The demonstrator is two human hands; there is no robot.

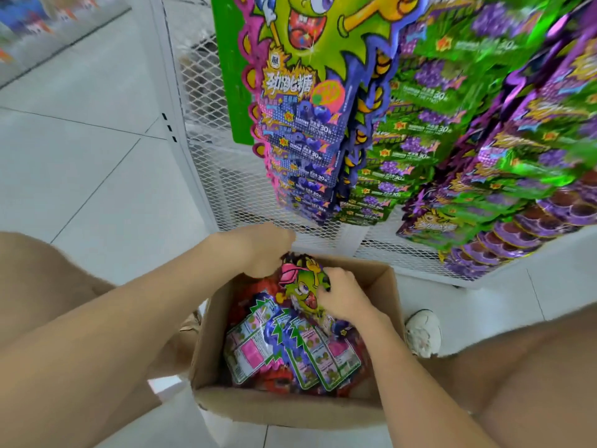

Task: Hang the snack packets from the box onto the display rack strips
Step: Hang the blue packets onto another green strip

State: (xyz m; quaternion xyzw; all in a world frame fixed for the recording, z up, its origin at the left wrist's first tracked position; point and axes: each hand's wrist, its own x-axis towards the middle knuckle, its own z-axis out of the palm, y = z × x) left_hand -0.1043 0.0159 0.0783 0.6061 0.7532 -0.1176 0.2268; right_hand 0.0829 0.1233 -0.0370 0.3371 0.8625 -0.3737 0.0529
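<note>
A cardboard box (290, 412) stands open on the tiled floor (97, 156), just in front of a white mesh display rack (226, 176). Both hands are down in the box, holding one snack packet (303, 286) with a green cartoon face, raised above the pile of other packets (290, 347) that lie mostly back side up. The left hand (261, 250) has its fingers curled down over the packet's upper left corner, with the fingertips hidden. The right hand (342, 299) pinches the packet's right edge with bent fingers. Above the box, strips of blue packets (307, 140), green grape packets (413, 140) and purple packets (533, 156) hang on the rack. A white shoe (423, 331) rests just right of the box
</note>
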